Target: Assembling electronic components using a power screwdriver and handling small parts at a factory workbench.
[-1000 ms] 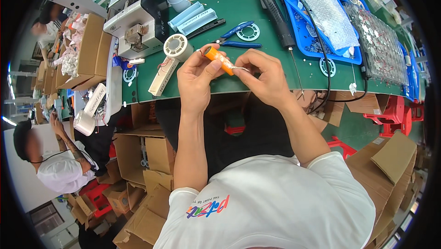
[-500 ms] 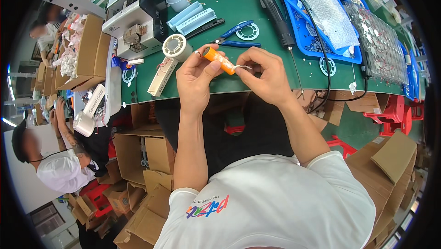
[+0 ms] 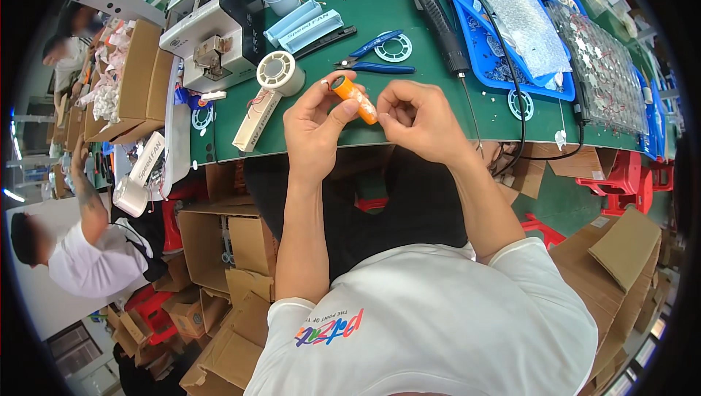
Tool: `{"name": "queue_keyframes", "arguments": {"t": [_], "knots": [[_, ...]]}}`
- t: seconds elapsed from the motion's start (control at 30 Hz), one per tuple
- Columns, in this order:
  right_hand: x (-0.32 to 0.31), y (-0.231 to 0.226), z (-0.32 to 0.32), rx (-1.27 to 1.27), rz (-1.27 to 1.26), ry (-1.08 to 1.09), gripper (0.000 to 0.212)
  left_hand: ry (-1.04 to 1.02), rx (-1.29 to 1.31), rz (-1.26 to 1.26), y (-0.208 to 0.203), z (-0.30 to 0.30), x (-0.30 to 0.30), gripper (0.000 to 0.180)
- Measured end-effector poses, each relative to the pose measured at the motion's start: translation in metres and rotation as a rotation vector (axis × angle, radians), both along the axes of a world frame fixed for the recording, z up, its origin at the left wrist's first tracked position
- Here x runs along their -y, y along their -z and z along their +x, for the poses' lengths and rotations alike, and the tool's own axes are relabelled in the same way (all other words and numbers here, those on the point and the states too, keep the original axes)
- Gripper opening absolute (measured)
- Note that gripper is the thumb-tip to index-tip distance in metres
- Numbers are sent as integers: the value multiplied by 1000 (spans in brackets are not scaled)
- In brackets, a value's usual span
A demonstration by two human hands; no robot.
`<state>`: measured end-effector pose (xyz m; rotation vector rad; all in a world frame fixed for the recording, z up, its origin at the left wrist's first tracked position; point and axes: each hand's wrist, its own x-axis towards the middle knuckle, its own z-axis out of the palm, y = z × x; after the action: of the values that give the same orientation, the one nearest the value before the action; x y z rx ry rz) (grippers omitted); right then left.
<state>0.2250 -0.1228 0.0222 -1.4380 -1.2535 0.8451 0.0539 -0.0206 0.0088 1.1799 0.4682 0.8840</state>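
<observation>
an electric screwdriver (image 3: 437,24), flush cutters (image 3: 380,69) and parts trays (image 3: 544,92) are lying on the tabletop (image 3: 372,13), marking an assembly workshop.

We see one orange cylindrical battery cell (image 3: 358,98) at twelve o'clock from the view's centre, gripped between the thumb and fingers of our left hand (image 3: 312,127). It tilts, its dark-faced end toward ten or eleven o'clock and its other end toward four or five, just beside our right hand (image 3: 420,117). White patches mark its orange side.
</observation>
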Motion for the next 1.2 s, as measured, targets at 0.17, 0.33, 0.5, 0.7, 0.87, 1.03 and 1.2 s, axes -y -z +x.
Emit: {"name": "queue_keyframes", "arguments": {"t": [0.17, 0.33, 0.5, 0.7, 0.87, 1.03, 1.2], "knots": [[-2, 9, -5, -144, 153, 125, 6, -8, -31, 48, 2, 4, -6, 40], [-11, 9, -16, 24, 210, 188, 5, -38, -55, 83, 7, -3, -5, 39], [-1, 8, -14, -29, 106, 296, 5, -79, 1, 173, 14, 15, -1, 39], [-5, 5, -21, -49, 48, 223, 4, -131, -17, 146, 6, 4, 3, 37], [-6, 18, -14, 165, 151, 158, 4, -168, -25, 232, 11, 2, 5, 37], [-4, 35, 1, 97, 381, 111, 4, -196, 9, 218, -6, -21, 19, 37], [-1, 27, 5, -542, 307, 54, 4, 55, -332, 244, -11, -134, 51, 37]]}}
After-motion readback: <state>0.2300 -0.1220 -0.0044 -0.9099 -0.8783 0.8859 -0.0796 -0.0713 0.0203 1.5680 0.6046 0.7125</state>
